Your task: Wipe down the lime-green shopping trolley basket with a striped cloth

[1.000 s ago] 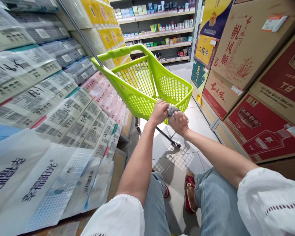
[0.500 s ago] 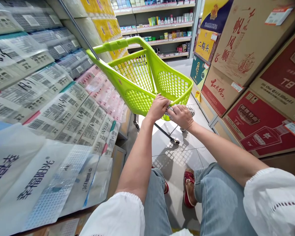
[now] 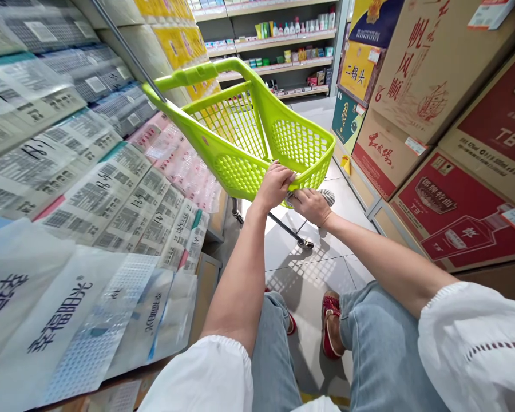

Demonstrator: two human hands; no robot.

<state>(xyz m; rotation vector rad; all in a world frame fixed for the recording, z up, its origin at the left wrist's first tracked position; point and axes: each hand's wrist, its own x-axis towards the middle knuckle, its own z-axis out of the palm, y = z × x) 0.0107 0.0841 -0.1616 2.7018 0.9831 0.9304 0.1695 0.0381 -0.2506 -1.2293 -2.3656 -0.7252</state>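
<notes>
Cart between left packs and right boxes.

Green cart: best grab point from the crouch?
Probably the near rim of the cart, from above: it is a lip facing the person, and the left hand curls over it. The handle sits at the far, high end. The right hand holds a cloth.

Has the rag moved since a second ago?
Yes. Against the rim of the green cart, the rag has gone right: from between the left hand and right hand to beyond the right one, under the rim's corner.
</notes>
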